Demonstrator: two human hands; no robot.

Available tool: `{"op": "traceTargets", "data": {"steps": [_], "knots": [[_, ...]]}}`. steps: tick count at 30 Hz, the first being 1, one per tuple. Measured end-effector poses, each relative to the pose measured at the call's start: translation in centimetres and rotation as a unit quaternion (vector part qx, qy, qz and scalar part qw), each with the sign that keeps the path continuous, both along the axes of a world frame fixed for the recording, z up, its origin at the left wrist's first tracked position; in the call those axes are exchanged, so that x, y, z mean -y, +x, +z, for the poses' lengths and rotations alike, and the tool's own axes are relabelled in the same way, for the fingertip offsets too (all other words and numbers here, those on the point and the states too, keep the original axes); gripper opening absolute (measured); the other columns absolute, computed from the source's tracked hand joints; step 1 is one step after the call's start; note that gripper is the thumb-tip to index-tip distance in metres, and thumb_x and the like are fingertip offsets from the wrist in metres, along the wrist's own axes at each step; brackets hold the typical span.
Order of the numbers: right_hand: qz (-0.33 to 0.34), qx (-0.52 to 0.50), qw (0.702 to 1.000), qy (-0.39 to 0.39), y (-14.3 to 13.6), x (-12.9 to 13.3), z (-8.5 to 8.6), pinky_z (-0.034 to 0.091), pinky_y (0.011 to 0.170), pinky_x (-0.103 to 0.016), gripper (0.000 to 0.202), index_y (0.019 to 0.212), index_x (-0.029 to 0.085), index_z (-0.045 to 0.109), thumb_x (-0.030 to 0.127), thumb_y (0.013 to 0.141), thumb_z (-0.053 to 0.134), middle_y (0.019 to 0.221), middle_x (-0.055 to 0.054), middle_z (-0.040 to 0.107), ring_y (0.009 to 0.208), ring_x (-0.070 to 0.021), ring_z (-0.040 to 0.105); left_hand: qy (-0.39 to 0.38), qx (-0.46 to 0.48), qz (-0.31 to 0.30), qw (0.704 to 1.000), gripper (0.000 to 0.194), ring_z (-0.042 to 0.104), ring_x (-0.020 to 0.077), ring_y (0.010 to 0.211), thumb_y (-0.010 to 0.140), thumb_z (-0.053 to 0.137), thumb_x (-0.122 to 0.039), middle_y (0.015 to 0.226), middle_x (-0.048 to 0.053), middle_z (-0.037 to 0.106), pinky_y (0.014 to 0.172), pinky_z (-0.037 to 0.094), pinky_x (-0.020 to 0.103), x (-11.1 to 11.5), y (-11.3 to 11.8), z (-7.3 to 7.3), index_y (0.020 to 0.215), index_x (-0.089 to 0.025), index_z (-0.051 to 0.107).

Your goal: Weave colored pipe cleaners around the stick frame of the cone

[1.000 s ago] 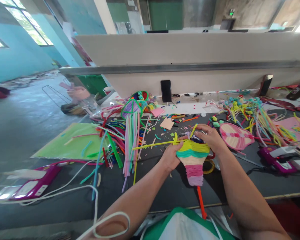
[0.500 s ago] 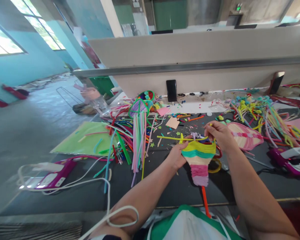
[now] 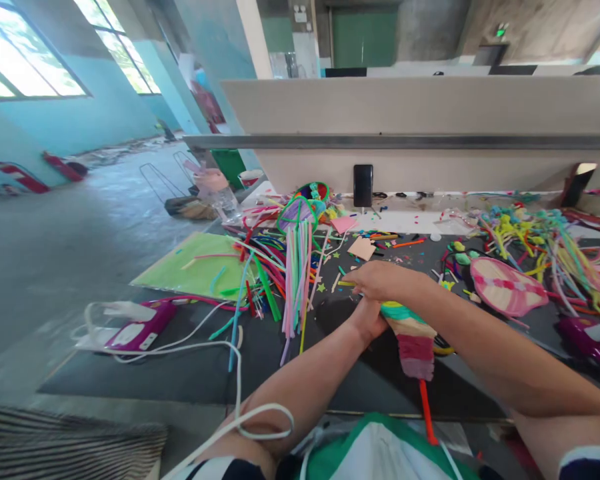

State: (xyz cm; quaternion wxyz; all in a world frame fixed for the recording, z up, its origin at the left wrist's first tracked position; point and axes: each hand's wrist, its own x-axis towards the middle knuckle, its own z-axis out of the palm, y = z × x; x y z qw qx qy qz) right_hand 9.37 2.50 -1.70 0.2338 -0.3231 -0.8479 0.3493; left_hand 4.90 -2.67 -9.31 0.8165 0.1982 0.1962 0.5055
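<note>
Gripping the upper left edge of a striped pipe-cleaner panel (image 3: 414, 339) above the black tabletop (image 3: 130, 377): left hand (image 3: 371, 321), clamped. Right hand (image 3: 377, 280) is crossing over it, fingertips meeting a yellow pipe cleaner (image 3: 347, 283); whether they are pinching, cannot tell. Red stem (image 3: 427, 410) is extending below; pink-and-cream oval panel (image 3: 509, 287) is lying right, pastel pipe-cleaner bundle (image 3: 297, 273) left.
</note>
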Motion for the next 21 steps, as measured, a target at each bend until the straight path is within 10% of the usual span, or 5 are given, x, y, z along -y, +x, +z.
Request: {"op": "traceTargets", "data": {"steps": [5,14,21], "knots": [[0.123,0.199,0.971,0.044,0.6,-0.4,3.1,0.036,0.062,-0.025,0.009,0.074,0.018,0.067,0.012,0.068,0.063,0.072,-0.001,0.066,0.069,-0.0152,0.058,-0.037,-0.011,-0.007,0.999,0.028,0.063,0.0297,0.104,0.065,0.068,-0.014,0.097,0.012,0.072,0.096,0.044,0.042,0.0,-0.5,-0.3,0.093,-0.011,0.069],[-0.072,-0.050,0.987,-0.132,9.7,0.0,3.8,0.027,0.042,-0.019,0.024,0.084,0.017,0.059,0.040,0.083,0.056,0.042,0.008,0.044,0.037,-0.0064,0.035,-0.027,-0.034,0.018,0.999,0.024,0.067,0.0273,0.093,0.070,0.068,-0.011,0.098,0.014,0.072,0.093,0.046,0.042,-0.4,-1.2,0.2,0.094,-0.009,0.069],[-0.142,-0.118,0.982,-0.051,11.8,0.2,3.6,0.029,0.043,-0.020,0.027,0.086,0.016,0.062,0.042,0.083,0.056,0.047,0.006,0.048,0.040,-0.0072,0.039,-0.036,-0.085,0.043,0.995,0.029,0.069,0.0251,0.086,0.067,0.065,-0.007,0.093,0.012,0.073,0.089,0.048,0.040,-0.9,-1.1,-0.3,0.095,-0.009,0.069]]}}
